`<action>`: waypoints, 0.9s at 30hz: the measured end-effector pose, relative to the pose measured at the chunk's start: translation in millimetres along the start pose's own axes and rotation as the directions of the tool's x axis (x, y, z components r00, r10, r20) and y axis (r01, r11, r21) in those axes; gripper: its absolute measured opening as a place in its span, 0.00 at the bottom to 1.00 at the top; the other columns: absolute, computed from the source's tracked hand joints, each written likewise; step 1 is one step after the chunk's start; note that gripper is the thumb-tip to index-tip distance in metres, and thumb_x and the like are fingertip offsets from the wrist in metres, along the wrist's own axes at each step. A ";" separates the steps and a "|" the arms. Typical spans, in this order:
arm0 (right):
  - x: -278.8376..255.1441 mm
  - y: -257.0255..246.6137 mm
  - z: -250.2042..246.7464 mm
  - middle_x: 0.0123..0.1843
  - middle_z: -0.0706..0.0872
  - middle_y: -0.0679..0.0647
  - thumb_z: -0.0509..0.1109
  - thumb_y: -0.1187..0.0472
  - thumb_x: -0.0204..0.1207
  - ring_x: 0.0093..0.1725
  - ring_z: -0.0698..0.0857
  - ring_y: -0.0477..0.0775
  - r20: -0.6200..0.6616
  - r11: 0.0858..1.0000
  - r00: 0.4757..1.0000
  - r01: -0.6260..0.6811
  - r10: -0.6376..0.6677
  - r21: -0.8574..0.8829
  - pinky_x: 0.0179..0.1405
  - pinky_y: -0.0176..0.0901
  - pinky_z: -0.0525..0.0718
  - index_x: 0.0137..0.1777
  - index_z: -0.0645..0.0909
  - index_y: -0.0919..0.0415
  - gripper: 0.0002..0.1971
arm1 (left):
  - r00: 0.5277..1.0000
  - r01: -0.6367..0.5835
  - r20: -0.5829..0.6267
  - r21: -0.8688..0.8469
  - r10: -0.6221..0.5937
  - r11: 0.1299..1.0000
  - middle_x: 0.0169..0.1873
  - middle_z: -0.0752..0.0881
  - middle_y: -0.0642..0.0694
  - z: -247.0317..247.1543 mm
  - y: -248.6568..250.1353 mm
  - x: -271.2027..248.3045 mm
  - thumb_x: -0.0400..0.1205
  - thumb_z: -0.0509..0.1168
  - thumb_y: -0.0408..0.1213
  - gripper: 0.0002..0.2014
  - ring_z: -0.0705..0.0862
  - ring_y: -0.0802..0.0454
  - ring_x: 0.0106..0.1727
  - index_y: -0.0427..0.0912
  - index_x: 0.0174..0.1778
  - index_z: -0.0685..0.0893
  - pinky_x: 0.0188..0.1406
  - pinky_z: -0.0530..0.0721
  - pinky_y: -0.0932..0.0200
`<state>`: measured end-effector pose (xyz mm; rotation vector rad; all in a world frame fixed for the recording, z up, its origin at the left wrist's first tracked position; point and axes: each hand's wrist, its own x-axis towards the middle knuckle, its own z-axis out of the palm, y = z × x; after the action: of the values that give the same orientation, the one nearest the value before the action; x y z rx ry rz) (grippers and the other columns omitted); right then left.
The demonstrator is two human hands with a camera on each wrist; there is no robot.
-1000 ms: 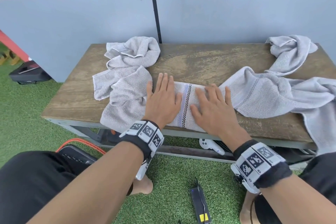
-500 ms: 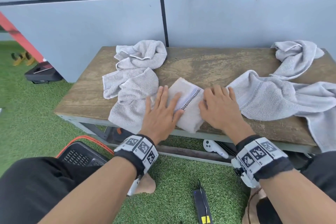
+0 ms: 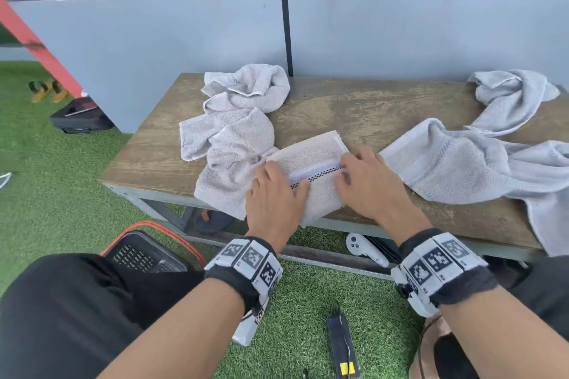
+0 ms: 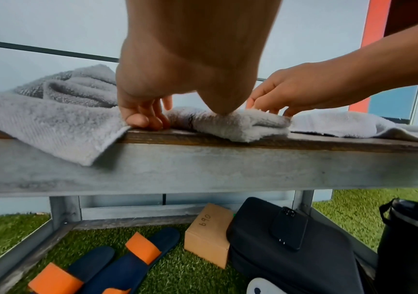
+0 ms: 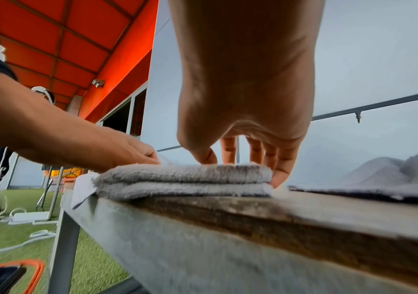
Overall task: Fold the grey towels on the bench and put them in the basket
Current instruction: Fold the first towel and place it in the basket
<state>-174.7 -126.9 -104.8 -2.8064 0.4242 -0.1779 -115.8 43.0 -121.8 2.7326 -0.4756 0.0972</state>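
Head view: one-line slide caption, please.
Left hand and right hand hold a folded grey terry towel on a worn wooden bench, beside a crumpled grey towel heap.

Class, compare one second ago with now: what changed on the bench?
The folded towel has turned clockwise, its checked stripe now lying almost crosswise. The left hand and right hand, then flat on top, now grip its two ends. The crumpled towels on the bench stayed put.
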 end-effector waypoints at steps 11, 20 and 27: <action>-0.7 0.4 -14.3 0.49 0.76 0.53 0.60 0.51 0.82 0.36 0.82 0.59 0.024 0.996 0.996 -0.088 0.089 -0.013 0.37 0.50 0.82 0.31 0.70 0.55 0.17 | 0.971 0.135 0.228 -0.302 -0.066 0.944 0.32 0.79 0.48 -13.2 4.3 14.7 0.77 0.72 0.52 0.19 0.79 0.51 0.33 0.43 0.34 0.74 0.28 0.73 0.56; -0.9 -0.6 -23.0 0.47 0.84 0.52 0.51 0.40 0.86 0.46 0.84 0.58 0.008 0.989 0.992 -0.122 0.122 0.087 0.46 0.55 0.85 0.52 0.78 0.56 0.22 | 0.938 0.278 0.345 -0.814 0.040 0.511 0.51 0.91 0.43 -46.9 15.7 6.3 0.79 0.70 0.28 0.14 0.91 0.45 0.51 0.42 0.60 0.85 0.52 0.90 0.46; -5.2 -17.6 -35.6 0.53 0.88 0.58 0.46 0.35 0.87 0.55 0.86 0.61 0.103 0.813 0.982 -0.187 0.156 0.552 0.61 0.58 0.81 0.57 0.81 0.57 0.30 | 0.943 0.264 0.321 -0.885 0.091 0.385 0.44 0.91 0.49 -76.0 16.3 5.6 0.79 0.69 0.22 0.13 0.91 0.53 0.44 0.44 0.54 0.86 0.38 0.88 0.57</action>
<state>-180.7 -118.9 -66.1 -2.1739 0.5129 -0.1560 -116.5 54.6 -44.7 1.5950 -0.3048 -0.5207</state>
